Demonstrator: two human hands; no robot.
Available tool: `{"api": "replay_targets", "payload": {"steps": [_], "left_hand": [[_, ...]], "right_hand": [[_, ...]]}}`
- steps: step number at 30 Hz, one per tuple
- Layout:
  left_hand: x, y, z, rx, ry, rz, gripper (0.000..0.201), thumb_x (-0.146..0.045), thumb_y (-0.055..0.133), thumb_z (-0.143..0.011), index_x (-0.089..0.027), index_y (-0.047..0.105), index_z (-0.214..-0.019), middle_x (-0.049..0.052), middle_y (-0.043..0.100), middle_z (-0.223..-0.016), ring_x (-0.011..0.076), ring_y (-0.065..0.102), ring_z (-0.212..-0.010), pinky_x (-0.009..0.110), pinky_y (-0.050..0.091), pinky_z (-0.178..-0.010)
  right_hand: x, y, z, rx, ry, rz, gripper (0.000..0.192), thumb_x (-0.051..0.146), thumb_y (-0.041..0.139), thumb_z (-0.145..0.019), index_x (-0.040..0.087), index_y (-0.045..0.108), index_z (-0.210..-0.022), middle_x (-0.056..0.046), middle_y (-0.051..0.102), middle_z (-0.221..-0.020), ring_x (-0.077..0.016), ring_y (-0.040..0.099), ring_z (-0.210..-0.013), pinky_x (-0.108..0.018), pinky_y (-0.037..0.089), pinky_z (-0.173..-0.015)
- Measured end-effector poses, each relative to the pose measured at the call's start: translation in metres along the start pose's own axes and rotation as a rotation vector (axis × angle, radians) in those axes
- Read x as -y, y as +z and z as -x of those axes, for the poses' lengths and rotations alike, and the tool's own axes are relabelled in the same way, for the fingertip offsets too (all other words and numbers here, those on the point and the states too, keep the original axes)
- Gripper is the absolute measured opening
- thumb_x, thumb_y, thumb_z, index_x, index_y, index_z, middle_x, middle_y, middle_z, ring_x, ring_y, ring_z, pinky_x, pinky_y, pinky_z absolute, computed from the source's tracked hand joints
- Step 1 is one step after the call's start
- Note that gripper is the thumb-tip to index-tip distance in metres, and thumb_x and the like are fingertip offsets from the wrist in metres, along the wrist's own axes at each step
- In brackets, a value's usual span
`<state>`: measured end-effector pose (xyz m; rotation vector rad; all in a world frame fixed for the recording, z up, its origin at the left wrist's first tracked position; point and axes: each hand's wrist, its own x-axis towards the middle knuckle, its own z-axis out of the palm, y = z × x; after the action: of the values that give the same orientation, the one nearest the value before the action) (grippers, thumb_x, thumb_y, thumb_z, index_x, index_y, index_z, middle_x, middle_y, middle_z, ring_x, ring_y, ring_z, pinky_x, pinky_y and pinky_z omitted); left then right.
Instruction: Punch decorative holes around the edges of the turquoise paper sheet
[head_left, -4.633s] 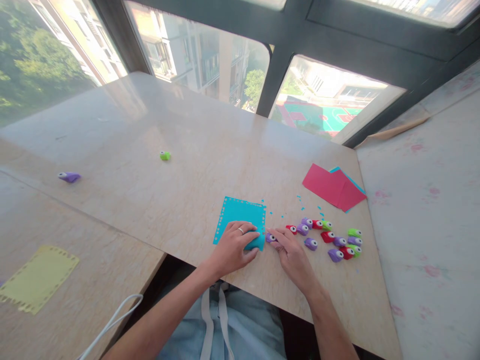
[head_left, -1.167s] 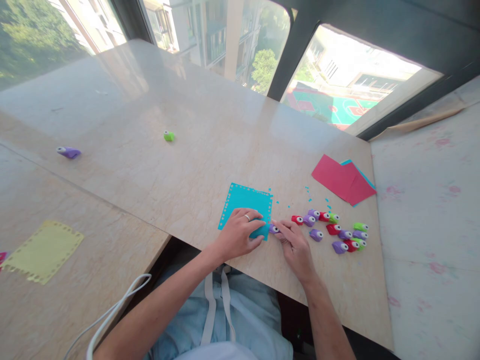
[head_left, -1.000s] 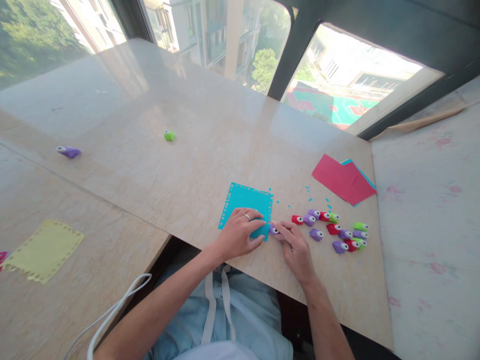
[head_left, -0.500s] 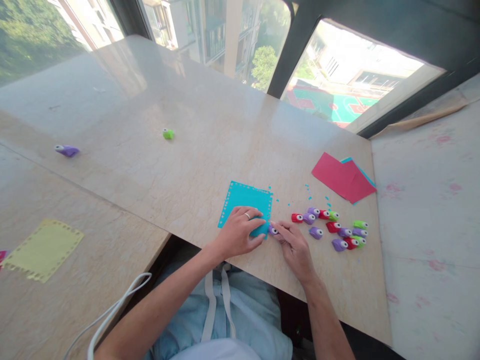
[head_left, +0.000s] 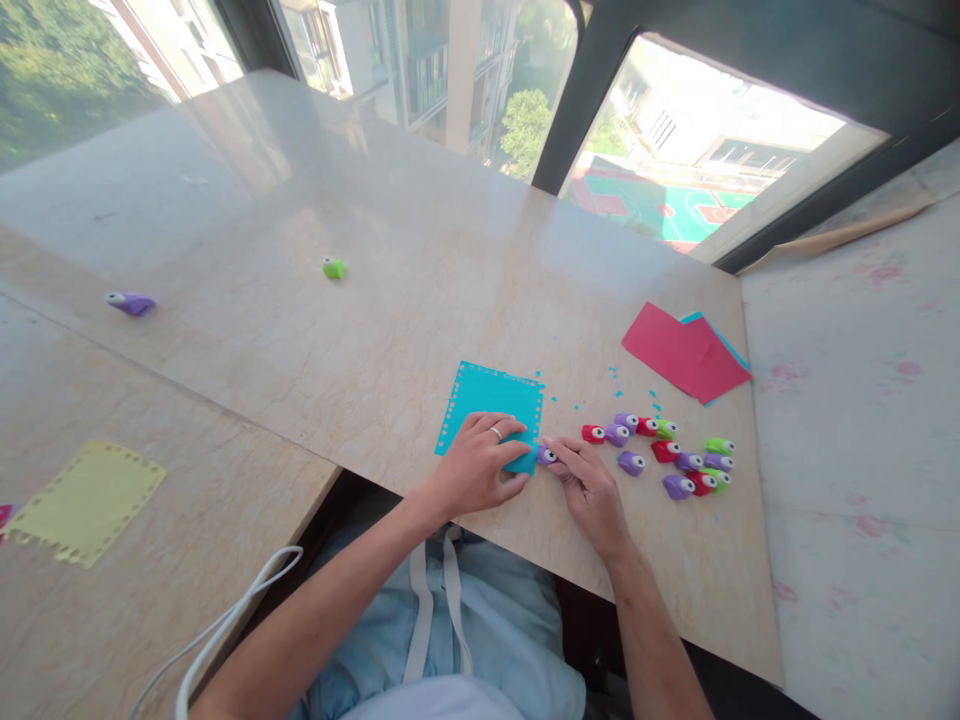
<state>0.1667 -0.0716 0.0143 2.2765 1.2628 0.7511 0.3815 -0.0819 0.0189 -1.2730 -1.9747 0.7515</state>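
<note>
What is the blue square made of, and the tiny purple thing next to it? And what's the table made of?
The blue square looks like matte craft paper: thin, flat, with small holes along its edges. The tiny purple thing in the right hand looks like smooth moulded plastic. The table looks like polished marble or a lookalike: beige, veined, shiny with window reflections.

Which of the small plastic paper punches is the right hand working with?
The small purple plastic punch at the teal paper square's near right corner, under the right hand's fingertips; the other punches lie untouched.

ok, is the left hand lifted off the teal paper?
No. The left hand lies flat on the near corner of the teal paper, pressing it to the table.
</note>
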Motion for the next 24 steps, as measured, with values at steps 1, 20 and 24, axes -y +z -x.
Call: {"api": "replay_targets", "payload": {"steps": [1,20,24], "left_hand": [[0.0003,0.0001,0.0002,-0.003,0.002,0.007,0.018,-0.034,0.064,-0.083,-0.027,0.07,-0.097,0.003,0.064,-0.125,0.0228,0.051,-0.125,0.042,0.037,-0.105],[-0.0014,-0.004,-0.0005,0.025,-0.001,0.059,0.018,-0.039,0.064,-0.085,-0.027,0.071,-0.096,0.002,0.067,-0.118,0.0207,0.054,-0.121,0.041,0.038,-0.104],[-0.0017,-0.0041,-0.0007,0.017,-0.022,0.083,0.014,-0.037,0.064,-0.084,-0.026,0.071,-0.09,0.002,0.067,-0.114,0.0198,0.056,-0.117,0.039,0.038,-0.103]], "right_hand": [[0.0006,-0.0003,-0.0009,0.003,0.001,0.0,0.036,0.018,0.048,-0.096,0.026,0.067,-0.126,-0.009,0.065,-0.11,-0.0189,0.063,-0.102,-0.035,0.055,-0.087],[0.0012,0.0014,-0.0027,-0.008,0.027,-0.012,0.027,0.027,0.058,-0.094,0.025,0.071,-0.118,-0.008,0.069,-0.109,-0.0193,0.066,-0.1,-0.034,0.055,-0.088],[0.0008,0.0032,-0.0047,-0.015,0.054,-0.006,0.024,0.028,0.061,-0.093,0.025,0.071,-0.115,-0.007,0.07,-0.111,-0.0191,0.066,-0.102,-0.034,0.055,-0.091]]}}
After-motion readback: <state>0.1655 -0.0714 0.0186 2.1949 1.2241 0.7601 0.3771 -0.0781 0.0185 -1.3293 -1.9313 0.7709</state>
